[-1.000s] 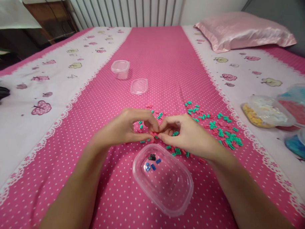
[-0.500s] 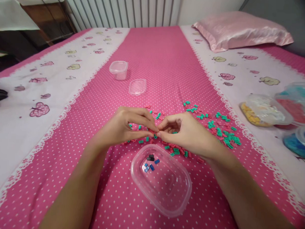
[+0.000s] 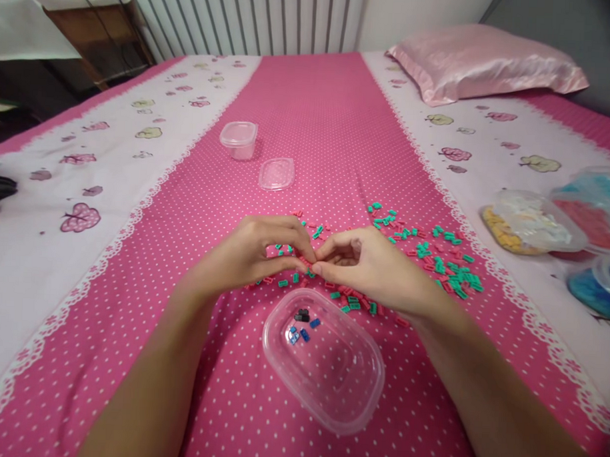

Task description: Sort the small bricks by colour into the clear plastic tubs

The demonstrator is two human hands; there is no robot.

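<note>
My left hand (image 3: 264, 250) and my right hand (image 3: 366, 260) meet fingertip to fingertip, each closed in a pinch. Between them shows a bit of a small red toy brick (image 3: 308, 261), mostly hidden by the fingers. Loose red and green bricks (image 3: 353, 302) lie on the bedspread under and around both hands. Just in front of the hands is a clear plastic lid (image 3: 344, 390). On it rest a few blue bricks (image 3: 304, 334) and a black piece (image 3: 302, 315).
More green and red bricks (image 3: 456, 277) spread to the right. A lidded clear tub (image 3: 238, 146) and a loose square lid (image 3: 277, 174) sit farther back. At right stand tubs of yellow and white pieces (image 3: 530, 223) and blue pieces (image 3: 596, 288). A pink pillow (image 3: 485, 61) lies behind.
The fingers have shifted very slightly at the pinch, and a little more red shows between them. The view has moved a touch; the lid and scattered bricks stay put.
</note>
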